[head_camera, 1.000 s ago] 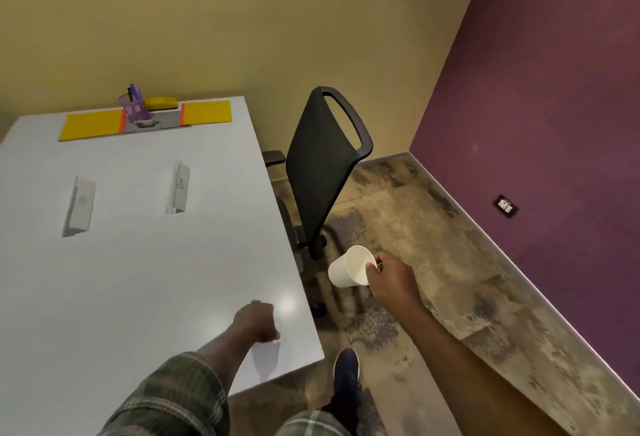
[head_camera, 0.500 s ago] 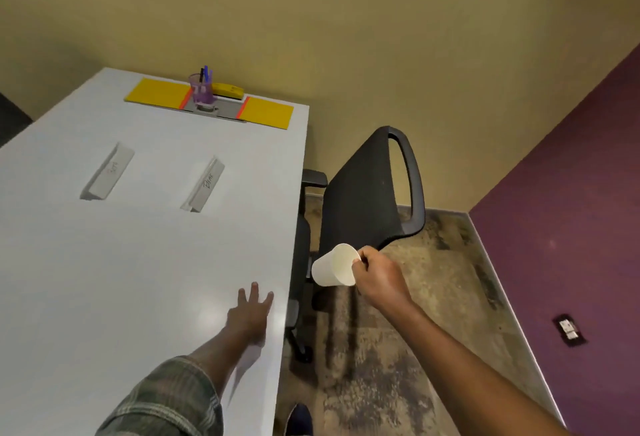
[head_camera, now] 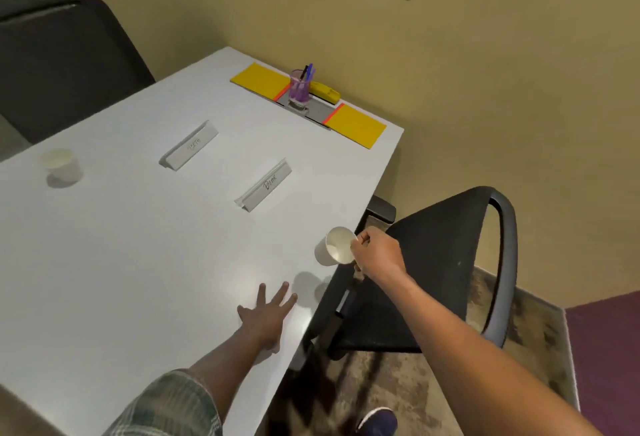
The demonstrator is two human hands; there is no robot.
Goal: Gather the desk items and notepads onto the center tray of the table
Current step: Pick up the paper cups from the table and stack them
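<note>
White paper cup (head_camera: 335, 246) pinched at the rim by my right hand (head_camera: 375, 255), tilted above the table (head_camera: 121, 262) edge for carrying; left hand (head_camera: 266, 318) splayed flat, bracing. Tray (head_camera: 317, 110) sits far.

One head-worn, wide-angle camera looks forward and down from the near corner of the white desk (head_camera: 138, 262), facing the yellow wall (head_camera: 485, 89); both forearms are close below it.
</note>
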